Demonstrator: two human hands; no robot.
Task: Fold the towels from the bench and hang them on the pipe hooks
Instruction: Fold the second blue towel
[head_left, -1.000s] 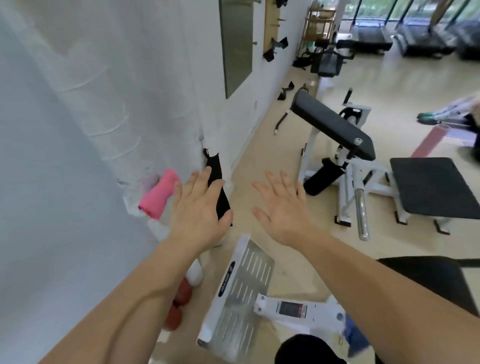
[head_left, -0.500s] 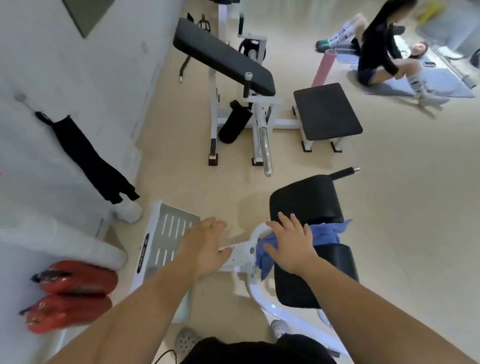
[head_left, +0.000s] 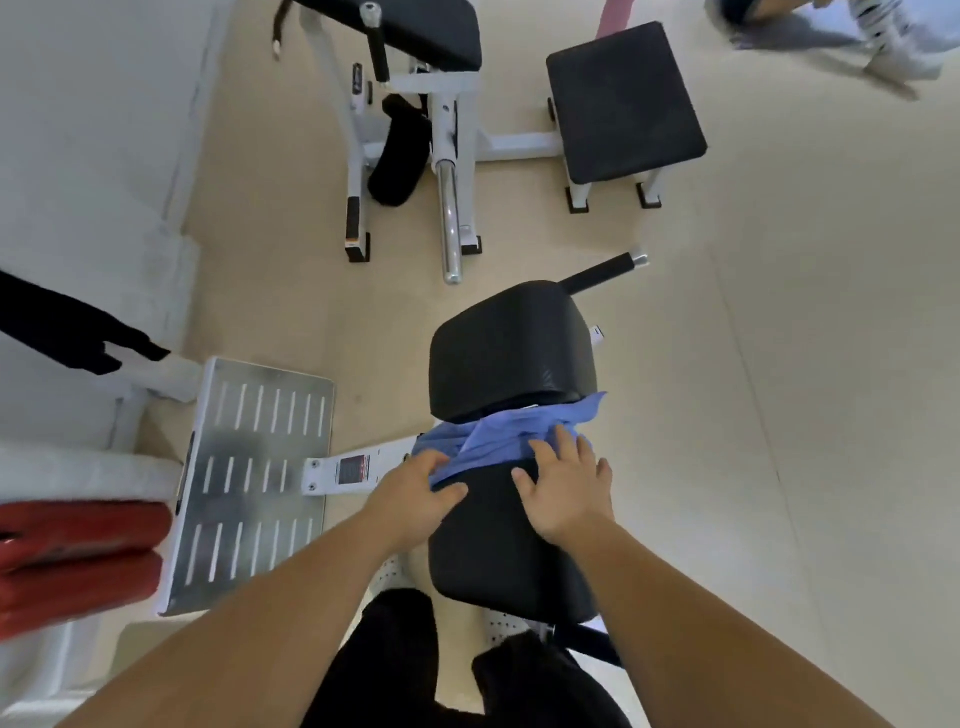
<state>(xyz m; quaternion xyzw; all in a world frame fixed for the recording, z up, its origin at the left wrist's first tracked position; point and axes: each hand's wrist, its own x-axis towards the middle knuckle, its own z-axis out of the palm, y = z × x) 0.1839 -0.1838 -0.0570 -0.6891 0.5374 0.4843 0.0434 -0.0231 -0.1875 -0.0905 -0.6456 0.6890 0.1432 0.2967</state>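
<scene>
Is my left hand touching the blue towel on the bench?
Touching: head view shows the left hand pinching the blue towel at its edge.

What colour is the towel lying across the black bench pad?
The towel is plain blue, with no pattern visible. The head view, the only one, shows it.
</scene>
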